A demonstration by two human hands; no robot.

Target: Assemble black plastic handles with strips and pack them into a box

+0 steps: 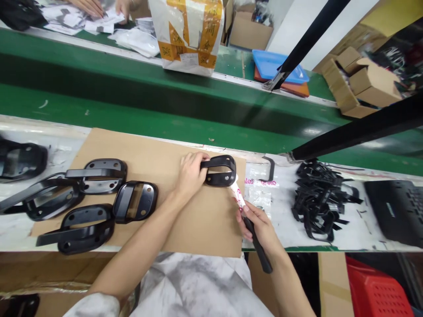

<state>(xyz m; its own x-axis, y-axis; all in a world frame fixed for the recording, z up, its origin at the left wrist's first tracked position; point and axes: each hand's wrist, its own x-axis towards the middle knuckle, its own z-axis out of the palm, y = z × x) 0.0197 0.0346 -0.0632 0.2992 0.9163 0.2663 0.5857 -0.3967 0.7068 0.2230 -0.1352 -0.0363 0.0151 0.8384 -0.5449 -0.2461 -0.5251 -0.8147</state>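
My left hand is closed on a black oval plastic part that lies on a sheet of brown cardboard. My right hand grips a tool with a black handle and a white tip. The tip touches the lower right edge of the part. Several similar black parts lie on the left side of the cardboard.
A heap of black plastic strips lies to the right, with a black keyboard-like device beyond it. A green conveyor belt runs behind. Across it are a taped white bag, cardboard boxes and another person's hands. A red crate sits below.
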